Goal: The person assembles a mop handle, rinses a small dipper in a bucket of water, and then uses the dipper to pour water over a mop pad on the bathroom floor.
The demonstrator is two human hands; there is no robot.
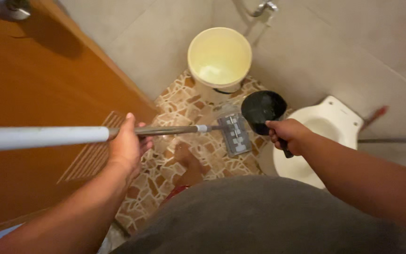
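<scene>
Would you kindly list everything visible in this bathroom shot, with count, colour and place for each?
bucket: one, cream, on the floor in the far corner under the tap.
tap: one, metal, on the wall at the top.
toilet bowl: one, white, at right.
dipper: one, black, held over the floor beside the toilet bowl.
mop: one, white and grey handle with a grey flat head on the floor.
floor: brown and cream mosaic tiles.
door: one, orange-brown, at left, with a vent near its lower edge.
foot: one, bare, on the floor.
left hand: grips the mop handle.
right hand: grips the dipper's handle.
</scene>
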